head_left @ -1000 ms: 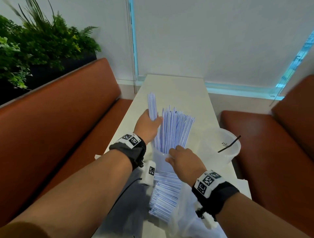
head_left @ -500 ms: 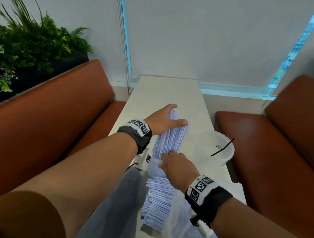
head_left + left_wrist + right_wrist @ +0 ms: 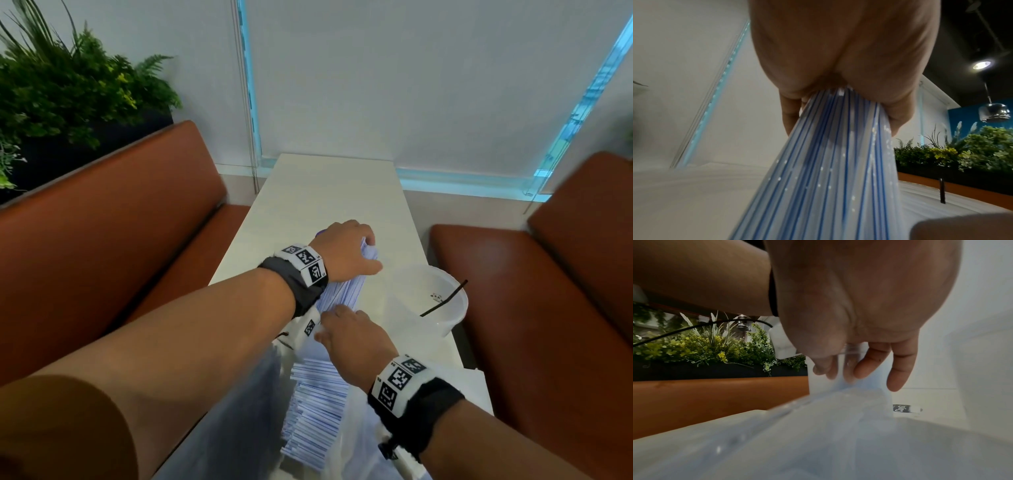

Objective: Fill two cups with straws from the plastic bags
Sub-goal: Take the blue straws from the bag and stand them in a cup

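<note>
A bundle of white straws with blue stripes [image 3: 346, 291] leans away from me, its lower end in a clear cup that my hands mostly hide in the head view. My left hand [image 3: 346, 253] is over the bundle's far end, fingers curled round it; the left wrist view shows the straws [image 3: 834, 162] running out from under the left hand [image 3: 842, 91]. My right hand [image 3: 346, 334] sits at the bundle's near end. In the right wrist view its thumb and fingers [image 3: 869, 365] pinch the clear cup [image 3: 849, 360]. A second clear cup [image 3: 431, 301] stands to the right.
A clear plastic bag [image 3: 359, 442] holding several more striped straws [image 3: 318, 411] lies on the white table [image 3: 325, 192] near me. A thin black stick [image 3: 443, 298] leans in the second cup. Brown benches flank the table; a planter stands at far left.
My left hand has moved from the side of the fanned, upright straws to their far end and closed on them. The bundle is now bunched and tilted away. The right hand has stayed at the cup.
</note>
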`<state>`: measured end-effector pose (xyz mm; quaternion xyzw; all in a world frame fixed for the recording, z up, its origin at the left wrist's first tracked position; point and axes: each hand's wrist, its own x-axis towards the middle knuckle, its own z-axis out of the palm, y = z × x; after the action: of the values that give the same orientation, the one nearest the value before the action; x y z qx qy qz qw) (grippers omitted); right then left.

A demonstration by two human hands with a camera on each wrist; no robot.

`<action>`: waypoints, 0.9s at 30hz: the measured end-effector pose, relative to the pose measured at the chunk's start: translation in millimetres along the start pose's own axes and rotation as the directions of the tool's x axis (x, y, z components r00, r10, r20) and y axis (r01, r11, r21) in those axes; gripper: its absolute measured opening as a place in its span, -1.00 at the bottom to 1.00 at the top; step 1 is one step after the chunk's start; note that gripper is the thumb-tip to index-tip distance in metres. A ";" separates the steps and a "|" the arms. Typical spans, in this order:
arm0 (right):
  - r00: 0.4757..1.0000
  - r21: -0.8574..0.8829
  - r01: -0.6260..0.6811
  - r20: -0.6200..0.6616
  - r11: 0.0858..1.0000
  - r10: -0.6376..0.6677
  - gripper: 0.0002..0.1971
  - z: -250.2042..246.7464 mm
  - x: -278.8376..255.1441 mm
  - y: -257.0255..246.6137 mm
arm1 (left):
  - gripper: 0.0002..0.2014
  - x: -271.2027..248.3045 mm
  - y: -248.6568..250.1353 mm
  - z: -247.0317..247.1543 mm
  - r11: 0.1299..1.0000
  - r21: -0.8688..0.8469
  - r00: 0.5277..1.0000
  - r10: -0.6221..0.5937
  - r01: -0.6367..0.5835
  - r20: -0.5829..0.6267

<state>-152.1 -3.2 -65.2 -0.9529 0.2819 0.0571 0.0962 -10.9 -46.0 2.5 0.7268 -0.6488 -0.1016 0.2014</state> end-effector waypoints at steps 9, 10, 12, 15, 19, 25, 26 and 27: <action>0.999 0.021 0.019 -0.042 1.000 -0.018 -0.82 2.2 -2.2 2.8 | -0.66 5.8 -34.3 -20.0 0.980 -0.176 0.960 -0.135 0.093 -0.245; 0.999 0.025 0.022 -0.045 0.999 -0.020 -0.83 2.2 -2.0 3.2 | -0.63 3.9 -38.3 -22.5 0.974 -0.207 0.945 -0.155 0.096 -0.288; 0.999 0.024 0.026 -0.048 0.999 -0.024 -0.82 2.6 -1.5 3.4 | -0.60 -1.9 -45.7 -19.6 0.976 -0.208 0.940 -0.130 0.065 -0.316; 0.998 0.018 0.018 -0.061 1.000 -0.017 -0.83 3.2 -1.5 2.6 | -0.49 -11.8 -55.7 -7.7 0.991 -0.116 0.984 -0.080 0.062 -0.159; 0.998 0.003 0.025 -0.062 1.000 -0.024 -0.80 4.3 -0.4 3.0 | -0.25 -10.0 -60.4 -18.3 0.992 -0.127 0.980 -0.052 0.028 -0.193; 0.997 0.013 0.035 -0.075 0.999 -0.034 -0.82 4.4 -0.4 3.5 | -0.27 -9.0 -54.8 -17.9 0.993 0.109 0.997 0.051 -0.045 -0.053; 0.997 0.013 0.035 -0.073 0.999 -0.034 -0.82 4.6 0.0 3.9 | -0.28 -9.2 -53.8 -18.6 0.993 0.106 0.993 0.061 -0.050 -0.105; 0.997 0.011 0.033 -0.068 0.999 -0.032 -0.83 4.5 0.2 4.2 | -0.28 -9.7 -51.7 -18.6 0.989 0.135 0.990 0.081 -0.065 -0.114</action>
<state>-154.5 -5.8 -70.2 -0.9581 0.2698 0.0214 0.0934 42.1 -29.5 -3.9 0.7190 -0.6670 -0.0077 0.1951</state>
